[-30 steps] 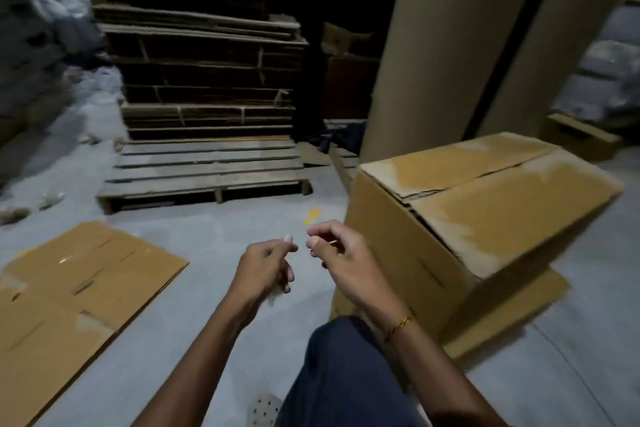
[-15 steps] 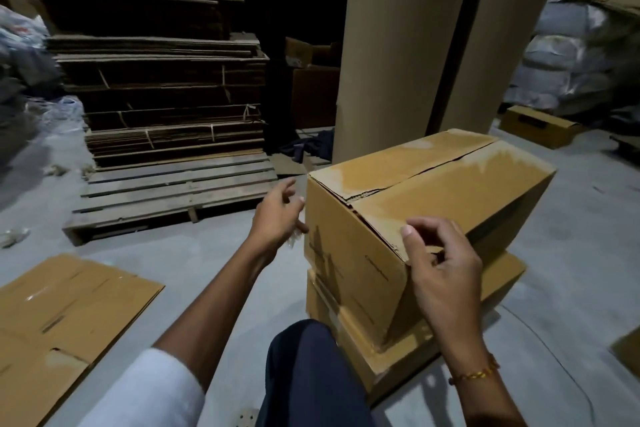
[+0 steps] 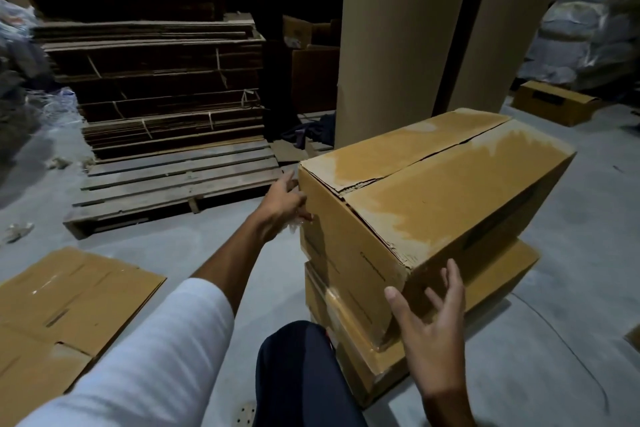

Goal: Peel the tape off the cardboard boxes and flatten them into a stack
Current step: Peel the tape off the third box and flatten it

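**Both hands positioned to handle the upper box**

The upper cardboard box [image 3: 433, 204] rests tilted on a lower cardboard box [image 3: 349, 333], which raises it within reach. Its top flaps meet at a seam that appears free of tape. The left hand [image 3: 282, 206] touches the box's near-left corner with fingers spread; a crumpled clear scrap, probably tape, shows beneath the palm, and whether it is gripped cannot be told. The right hand [image 3: 431, 329] is spread just beside the near-right lower corner, holding nothing. Left of the box, flattened cardboard [image 3: 69, 302] lies on the floor, the likely stack.
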The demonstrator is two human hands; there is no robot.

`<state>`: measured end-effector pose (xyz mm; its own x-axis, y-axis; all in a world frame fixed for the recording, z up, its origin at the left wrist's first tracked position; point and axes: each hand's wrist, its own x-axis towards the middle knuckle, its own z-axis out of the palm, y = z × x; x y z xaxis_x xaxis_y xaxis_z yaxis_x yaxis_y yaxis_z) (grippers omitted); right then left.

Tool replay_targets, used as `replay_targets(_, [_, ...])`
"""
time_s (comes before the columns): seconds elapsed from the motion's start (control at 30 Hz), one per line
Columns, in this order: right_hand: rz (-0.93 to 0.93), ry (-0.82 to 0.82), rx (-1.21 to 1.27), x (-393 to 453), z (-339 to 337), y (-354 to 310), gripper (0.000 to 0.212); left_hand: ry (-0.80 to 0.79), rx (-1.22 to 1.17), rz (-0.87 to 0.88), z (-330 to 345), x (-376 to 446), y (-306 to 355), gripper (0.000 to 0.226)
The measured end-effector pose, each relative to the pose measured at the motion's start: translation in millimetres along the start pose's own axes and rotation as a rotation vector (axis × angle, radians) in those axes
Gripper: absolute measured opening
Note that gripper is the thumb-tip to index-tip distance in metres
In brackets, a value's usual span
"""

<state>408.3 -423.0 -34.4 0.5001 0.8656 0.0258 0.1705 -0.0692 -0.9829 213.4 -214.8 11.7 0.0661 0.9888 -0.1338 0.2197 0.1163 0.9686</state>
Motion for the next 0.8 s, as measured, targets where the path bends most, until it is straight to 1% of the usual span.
replay_targets(0.07, [-0.012,-0.016,0.006,2.9,2.1,0.9,0.108,-0.014,-0.070,-0.018,3.6,5.8,-2.1,0.065])
replay_targets(0.13, [-0.015,-0.025,0.010,4.2,4.4,1.7,0.113,0.008,-0.093,-0.028,5.6,5.5,-1.6,0.056])
replay_targets(0.27, [0.000,0.028,-0.026,2.5,2.4,5.8,0.122,0.045,0.044,0.046,9.7,-1.0,-0.3,0.033])
replay_targets(0.33, [0.032,0.064,-0.004,-0.1,-2.8,10.9,0.122,0.064,0.086,0.083,11.3,-5.5,-1.1,0.028])
replay_targets(0.43, [0.078,0.108,0.088,-2.8,-8.9,23.8,0.114,0.045,0.067,0.109,10.5,-11.3,-4.2,0.026])
replay_targets(0.5, [0.153,0.118,0.131,-5.1,-6.8,34.9,0.112,-0.009,0.047,0.078,8.4,-14.0,-5.7,0.025])
replay_targets(0.53, [0.202,0.105,0.133,-6.4,-3.4,40.6,0.114,-0.055,0.027,0.047,7.2,-15.5,-6.9,0.027])
replay_targets(0.63, [0.292,0.054,0.085,-10.8,8.8,55.4,0.121,-0.152,0.017,-0.036,5.6,-16.6,-11.1,0.047])
replay_targets(0.7, [0.299,0.055,0.059,-10.8,12.6,61.1,0.124,-0.144,0.072,-0.034,6.9,-18.7,-11.7,0.047])
replay_targets(0.77, [0.314,0.075,0.079,-8.9,13.6,63.3,0.124,-0.119,0.121,0.010,8.7,-21.2,-10.3,0.044])
replay_targets(0.8, [0.318,0.090,0.108,-8.0,13.6,62.2,0.128,-0.106,0.136,0.042,9.5,-23.1,-7.9,0.042])
